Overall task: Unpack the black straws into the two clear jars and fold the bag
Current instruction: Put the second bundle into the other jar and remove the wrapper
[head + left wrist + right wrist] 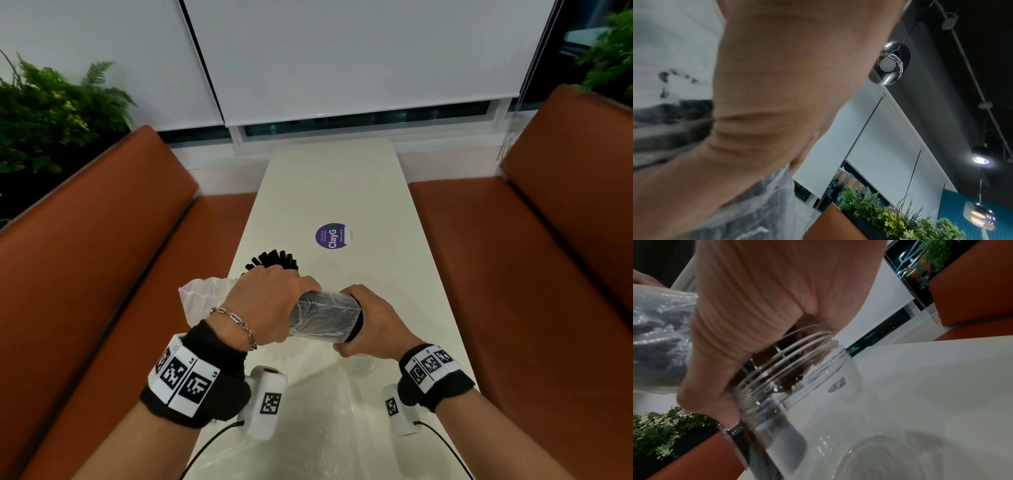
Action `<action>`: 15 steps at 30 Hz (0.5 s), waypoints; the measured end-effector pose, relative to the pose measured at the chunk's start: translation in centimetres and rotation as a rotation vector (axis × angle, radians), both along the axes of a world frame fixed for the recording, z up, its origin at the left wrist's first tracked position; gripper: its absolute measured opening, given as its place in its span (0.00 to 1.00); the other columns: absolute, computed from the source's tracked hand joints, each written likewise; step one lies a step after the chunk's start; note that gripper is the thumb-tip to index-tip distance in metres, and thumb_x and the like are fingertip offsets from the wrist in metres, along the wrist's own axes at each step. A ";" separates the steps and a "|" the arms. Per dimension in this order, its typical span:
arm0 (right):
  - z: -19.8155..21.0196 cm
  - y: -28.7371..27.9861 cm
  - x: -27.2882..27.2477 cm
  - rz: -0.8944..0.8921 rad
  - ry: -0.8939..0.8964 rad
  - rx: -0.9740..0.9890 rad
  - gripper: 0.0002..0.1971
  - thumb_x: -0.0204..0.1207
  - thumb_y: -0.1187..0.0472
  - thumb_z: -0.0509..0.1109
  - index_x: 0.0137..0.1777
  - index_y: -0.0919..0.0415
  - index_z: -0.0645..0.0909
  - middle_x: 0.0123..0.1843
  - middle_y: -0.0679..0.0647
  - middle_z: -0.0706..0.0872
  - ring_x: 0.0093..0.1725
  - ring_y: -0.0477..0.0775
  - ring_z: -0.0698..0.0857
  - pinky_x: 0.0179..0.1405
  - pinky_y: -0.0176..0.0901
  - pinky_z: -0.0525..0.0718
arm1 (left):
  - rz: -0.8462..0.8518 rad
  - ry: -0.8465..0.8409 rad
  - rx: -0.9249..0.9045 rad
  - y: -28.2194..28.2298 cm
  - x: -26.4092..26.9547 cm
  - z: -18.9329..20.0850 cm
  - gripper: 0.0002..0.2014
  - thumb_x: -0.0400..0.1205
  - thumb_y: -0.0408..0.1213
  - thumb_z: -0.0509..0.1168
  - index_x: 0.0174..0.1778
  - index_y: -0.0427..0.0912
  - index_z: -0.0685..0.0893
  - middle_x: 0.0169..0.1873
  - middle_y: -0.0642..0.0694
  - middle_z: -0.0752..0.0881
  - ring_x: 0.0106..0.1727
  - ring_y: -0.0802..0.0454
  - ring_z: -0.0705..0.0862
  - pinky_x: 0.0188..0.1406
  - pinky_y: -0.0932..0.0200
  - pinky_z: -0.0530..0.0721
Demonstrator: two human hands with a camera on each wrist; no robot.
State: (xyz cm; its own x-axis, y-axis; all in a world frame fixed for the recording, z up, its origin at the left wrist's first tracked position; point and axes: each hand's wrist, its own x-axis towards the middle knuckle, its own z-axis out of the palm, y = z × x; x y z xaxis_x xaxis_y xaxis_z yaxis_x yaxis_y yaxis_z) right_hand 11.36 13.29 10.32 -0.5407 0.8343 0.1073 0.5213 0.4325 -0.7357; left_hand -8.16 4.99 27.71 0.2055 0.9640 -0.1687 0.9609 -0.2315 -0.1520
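Head view: a long white counter (329, 192) runs away from the person between two orange-brown benches, and a round purple sticker (333, 236) lies on it. Nearer than the sticker, both hands meet over the counter around a clear plastic bag (325, 317) wrapped on a bundle of black straws (358, 323). The left hand (270, 305) has its fingers curled round one end of the wrapped bundle; the right hand (368, 322) has its fingers closed round the other end, where the black straw tips show. Loose bag plastic trails off to the left of the left hand. Between the sticker and the left hand, a second fan of straws (274, 260) sticks up; what holds them is hidden behind that hand. A chain bracelet (236, 323) circles the left wrist. A clear jar (359, 365) is faintly visible below the right hand.

Left wrist view: the palm fills the picture, so the fingers cannot be made out; crinkled bag plastic (756, 203) shows below it. Hanging lamps, white blinds and a planter lie beyond.

Right wrist view: the hand (756, 308) blocks much of the picture, with the bagged straws (659, 337) to its left. The jar (797, 386) stands on the counter (931, 378), its threaded mouth right under the hand.
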 end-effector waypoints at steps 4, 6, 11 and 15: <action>-0.1 0.0 -0.1 -0.003 0.024 0.020 0.37 0.51 0.51 0.89 0.62 0.48 0.79 0.54 0.41 0.82 0.48 0.41 0.85 0.46 0.32 0.82 | -0.005 -0.008 0.012 -0.2 -0.1 0.0 0.36 0.79 0.40 0.75 0.83 0.62 0.71 0.64 0.53 0.85 0.64 0.49 0.84 0.58 0.58 0.76; -0.2 -0.1 -0.1 -0.016 0.042 0.020 0.37 0.51 0.51 0.90 0.62 0.48 0.79 0.53 0.41 0.83 0.49 0.41 0.85 0.46 0.30 0.81 | -0.009 -0.005 0.013 -0.2 0.0 0.2 0.36 0.79 0.40 0.75 0.83 0.62 0.72 0.63 0.53 0.85 0.63 0.49 0.84 0.58 0.58 0.78; -0.8 -1.0 0.2 -0.068 0.014 0.043 0.38 0.51 0.44 0.88 0.64 0.50 0.81 0.56 0.40 0.84 0.54 0.45 0.83 0.53 0.37 0.81 | 0.024 -0.022 -0.059 0.4 0.9 1.1 0.36 0.76 0.41 0.77 0.81 0.63 0.75 0.64 0.54 0.86 0.63 0.50 0.86 0.58 0.57 0.84; -1.3 -1.6 0.4 -0.109 0.001 -0.030 0.45 0.54 0.40 0.88 0.74 0.45 0.79 0.69 0.40 0.84 0.65 0.45 0.82 0.66 0.43 0.82 | 0.003 -0.017 -0.099 1.7 3.0 1.9 0.36 0.72 0.43 0.81 0.77 0.61 0.78 0.65 0.54 0.84 0.62 0.50 0.87 0.58 0.55 0.84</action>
